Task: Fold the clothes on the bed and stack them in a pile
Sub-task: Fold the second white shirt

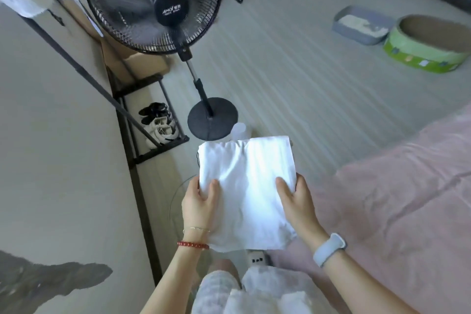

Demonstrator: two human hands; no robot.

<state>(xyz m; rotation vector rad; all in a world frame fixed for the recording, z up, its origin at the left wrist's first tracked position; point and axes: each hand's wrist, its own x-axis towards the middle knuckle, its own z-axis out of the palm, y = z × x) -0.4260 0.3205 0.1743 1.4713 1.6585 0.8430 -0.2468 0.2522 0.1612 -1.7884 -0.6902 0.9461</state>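
A folded white garment (248,186) is held flat in the air in front of me, above the floor beside the bed. My left hand (198,201) grips its left edge, thumb on top. My right hand (297,201) grips its right edge, thumb lying on the cloth. The pink bed (397,199) fills the lower right; no other clothes or pile show on it in this view.
A black standing fan (158,7) spins just ahead, its round base (212,121) on the floor near the garment. A shoe rack (158,125) stands along the left wall. A grey litter tray (362,25) and a green round cat scratcher (428,46) sit far right.
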